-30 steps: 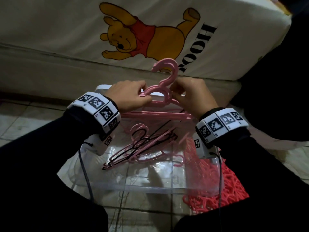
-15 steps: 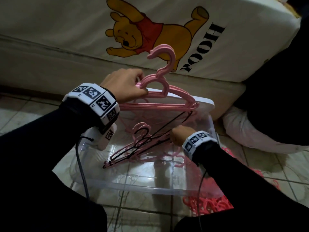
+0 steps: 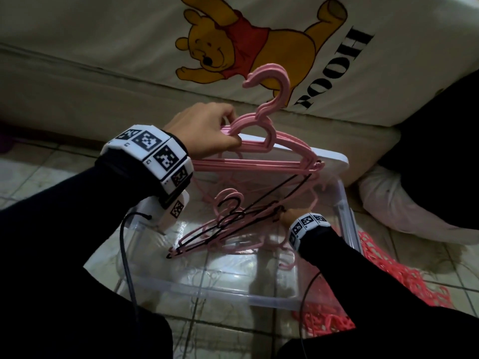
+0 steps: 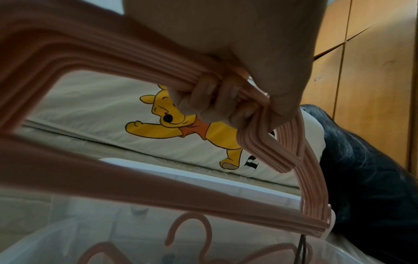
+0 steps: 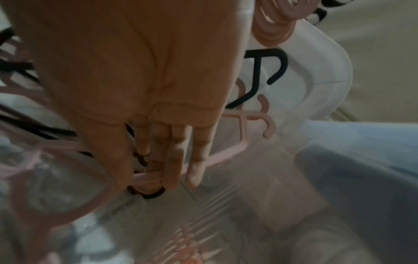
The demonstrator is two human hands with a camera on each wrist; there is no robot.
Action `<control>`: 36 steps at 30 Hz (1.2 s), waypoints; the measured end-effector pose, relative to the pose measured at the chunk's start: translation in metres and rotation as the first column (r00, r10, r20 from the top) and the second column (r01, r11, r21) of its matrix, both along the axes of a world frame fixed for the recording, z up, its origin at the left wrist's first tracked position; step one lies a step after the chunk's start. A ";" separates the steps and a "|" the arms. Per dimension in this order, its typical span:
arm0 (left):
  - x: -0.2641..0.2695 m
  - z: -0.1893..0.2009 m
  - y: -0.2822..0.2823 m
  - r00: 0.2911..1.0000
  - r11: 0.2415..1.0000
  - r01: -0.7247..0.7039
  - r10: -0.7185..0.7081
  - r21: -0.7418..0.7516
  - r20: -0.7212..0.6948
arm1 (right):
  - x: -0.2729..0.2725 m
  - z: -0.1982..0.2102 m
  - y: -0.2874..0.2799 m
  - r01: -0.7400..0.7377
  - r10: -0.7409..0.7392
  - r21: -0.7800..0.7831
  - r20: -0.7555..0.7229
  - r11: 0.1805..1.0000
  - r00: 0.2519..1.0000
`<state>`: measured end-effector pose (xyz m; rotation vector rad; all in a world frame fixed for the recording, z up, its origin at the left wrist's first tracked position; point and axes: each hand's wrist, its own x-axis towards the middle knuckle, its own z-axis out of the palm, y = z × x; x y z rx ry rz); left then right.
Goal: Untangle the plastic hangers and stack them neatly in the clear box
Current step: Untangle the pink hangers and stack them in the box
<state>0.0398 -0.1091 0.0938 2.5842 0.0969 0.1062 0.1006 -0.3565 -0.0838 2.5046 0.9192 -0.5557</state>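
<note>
My left hand (image 3: 230,133) grips a flat bundle of several pink hangers (image 3: 272,163) by the shoulder just left of the hooks, upright above the clear box (image 3: 207,290). In the left wrist view its fingers (image 4: 214,101) curl round the stacked pink hangers (image 4: 135,69). Inside the box lies a tangle of pink and black hangers (image 3: 233,225). My right hand (image 3: 286,216) reaches down into the box at the tangle's right end. In the blurred right wrist view, thumb and fingers (image 5: 172,169) pinch a pink hanger bar (image 5: 228,153), with a black hanger (image 5: 273,71) beside it.
A mattress with a yellow bear print (image 3: 259,47) stands right behind the box. A white lid (image 3: 334,159) leans at the box's far rim. A red-pink plastic mesh piece (image 3: 388,270) lies on the tiled floor at the right. A black cable (image 3: 127,255) hangs from my left wrist.
My right hand has let go of the held bundle and gone down into the box onto the tangled hangers. My left hand keeps the bundle, alone now.
</note>
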 end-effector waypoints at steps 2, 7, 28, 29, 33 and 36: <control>0.000 0.000 0.001 1.000 1.000 0.007 -0.007 -0.018 -0.008 | 0.003 0.006 0.007 -0.007 0.003 -0.049 -0.069 0.999 0.998; 0.000 0.003 0.000 0.999 0.999 0.033 -0.034 -0.040 -0.025 | 0.002 0.028 0.013 -0.035 0.040 0.044 -0.112 0.998 0.993; -0.022 0.025 0.006 0.975 0.908 -0.076 0.153 -0.413 0.158 | -0.017 0.139 0.006 -0.101 0.096 0.483 0.034 0.870 0.995; -0.021 0.025 0.009 0.973 0.910 -0.077 0.157 -0.407 0.167 | -0.017 0.145 0.007 -0.105 0.096 0.535 0.045 0.838 0.994; -0.016 0.020 0.012 0.981 0.921 -0.047 0.116 -0.387 0.156 | -0.013 0.180 0.009 -0.122 0.069 0.716 0.103 0.687 0.992; -0.017 0.016 0.007 0.990 0.939 0.002 0.047 -0.344 0.133 | -0.011 0.197 0.008 -0.144 0.034 0.796 0.153 0.589 0.988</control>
